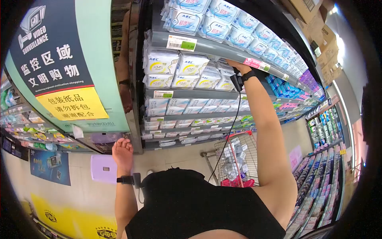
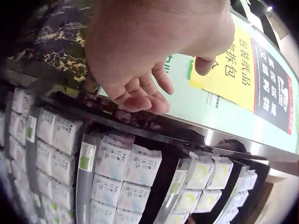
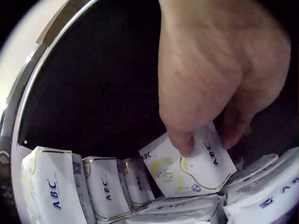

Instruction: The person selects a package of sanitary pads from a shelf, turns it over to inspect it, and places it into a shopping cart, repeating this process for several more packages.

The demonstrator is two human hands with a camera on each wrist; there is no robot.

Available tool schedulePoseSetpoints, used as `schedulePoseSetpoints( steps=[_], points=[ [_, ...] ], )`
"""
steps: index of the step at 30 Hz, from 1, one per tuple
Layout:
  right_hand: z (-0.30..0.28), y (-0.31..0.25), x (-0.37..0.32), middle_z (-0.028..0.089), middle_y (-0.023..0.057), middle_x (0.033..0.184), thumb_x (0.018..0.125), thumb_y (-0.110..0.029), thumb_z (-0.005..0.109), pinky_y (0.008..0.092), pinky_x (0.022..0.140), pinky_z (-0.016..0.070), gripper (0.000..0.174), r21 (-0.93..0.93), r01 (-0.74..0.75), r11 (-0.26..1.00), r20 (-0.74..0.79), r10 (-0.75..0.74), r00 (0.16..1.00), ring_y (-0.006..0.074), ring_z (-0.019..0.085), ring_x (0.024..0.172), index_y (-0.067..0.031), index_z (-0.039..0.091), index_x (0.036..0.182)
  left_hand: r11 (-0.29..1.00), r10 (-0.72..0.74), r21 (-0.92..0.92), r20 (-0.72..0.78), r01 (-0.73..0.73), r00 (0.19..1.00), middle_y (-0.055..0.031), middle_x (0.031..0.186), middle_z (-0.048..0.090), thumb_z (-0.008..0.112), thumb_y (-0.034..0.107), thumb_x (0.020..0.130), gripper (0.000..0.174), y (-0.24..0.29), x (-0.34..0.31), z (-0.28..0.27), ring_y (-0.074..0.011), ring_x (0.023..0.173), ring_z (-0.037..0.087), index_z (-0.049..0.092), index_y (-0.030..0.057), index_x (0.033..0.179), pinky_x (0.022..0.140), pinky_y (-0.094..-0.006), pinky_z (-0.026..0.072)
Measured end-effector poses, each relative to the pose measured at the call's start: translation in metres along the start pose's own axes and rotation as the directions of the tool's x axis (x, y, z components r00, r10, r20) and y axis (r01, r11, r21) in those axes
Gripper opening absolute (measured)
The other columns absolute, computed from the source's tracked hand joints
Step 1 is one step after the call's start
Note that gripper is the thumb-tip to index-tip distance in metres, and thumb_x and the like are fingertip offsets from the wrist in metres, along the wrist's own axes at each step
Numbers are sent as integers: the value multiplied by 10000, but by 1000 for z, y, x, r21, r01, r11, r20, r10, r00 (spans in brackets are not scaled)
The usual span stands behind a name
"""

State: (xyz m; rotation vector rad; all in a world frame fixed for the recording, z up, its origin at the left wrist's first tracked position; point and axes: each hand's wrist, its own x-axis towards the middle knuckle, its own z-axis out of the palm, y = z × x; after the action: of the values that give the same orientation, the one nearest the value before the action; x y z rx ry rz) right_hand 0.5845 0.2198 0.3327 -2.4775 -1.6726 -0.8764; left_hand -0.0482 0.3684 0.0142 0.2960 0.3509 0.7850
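Observation:
In the right wrist view, my right hand (image 3: 210, 79) pinches a white ABC sanitary pad pack (image 3: 163, 170) with a yellow pattern between thumb and fingers. That pack sits tilted above other ABC packs (image 3: 105, 189) lying and standing on the shelf. From the head view, the right hand (image 1: 237, 66) reaches into the shelf beneath a grey price rail and is partly hidden by it. My left hand (image 1: 122, 153) hangs with relaxed fingers, holding nothing, beside the shelf end. In the left wrist view the fingers (image 2: 159, 105) are loosely bent over the mint-green panel (image 2: 182, 70).
A shopping cart (image 1: 250, 149) with packs inside stands below my right arm. Blue-and-white packs (image 1: 217, 28) fill the shelf above. A pillar sign (image 1: 73, 105) stands at the left, and a lilac stool (image 1: 104, 169) is on the floor. A cable hangs from the right wrist.

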Motion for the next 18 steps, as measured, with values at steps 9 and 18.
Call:
schedulePoseSetpoints(
  steps=[9, 18],
  points=[
    [-38, -58, -74, 705, 88, 1078, 950, -159, 693, 364, 884, 509, 264, 775, -137, 617, -55, 282, 958, 212, 647, 1008, -25, 639, 1170, 995, 32, -95, -13, -33, 999, -72, 1018, 688, 484, 392, 1006, 337, 6, -15, -32, -193, 873, 618, 643, 107, 1088, 815, -333, 493],
    [-41, -47, -127, 660, 37, 1130, 1009, -165, 607, 317, 819, 514, 251, 991, -28, -134, 88, 461, 883, 135, 622, 1010, -50, 583, 1230, 998, 57, 7, -72, -57, 996, -70, 1025, 672, 484, 411, 985, 359, 44, -5, -39, -194, 838, 576, 629, 101, 1094, 758, -352, 451]
  ],
)
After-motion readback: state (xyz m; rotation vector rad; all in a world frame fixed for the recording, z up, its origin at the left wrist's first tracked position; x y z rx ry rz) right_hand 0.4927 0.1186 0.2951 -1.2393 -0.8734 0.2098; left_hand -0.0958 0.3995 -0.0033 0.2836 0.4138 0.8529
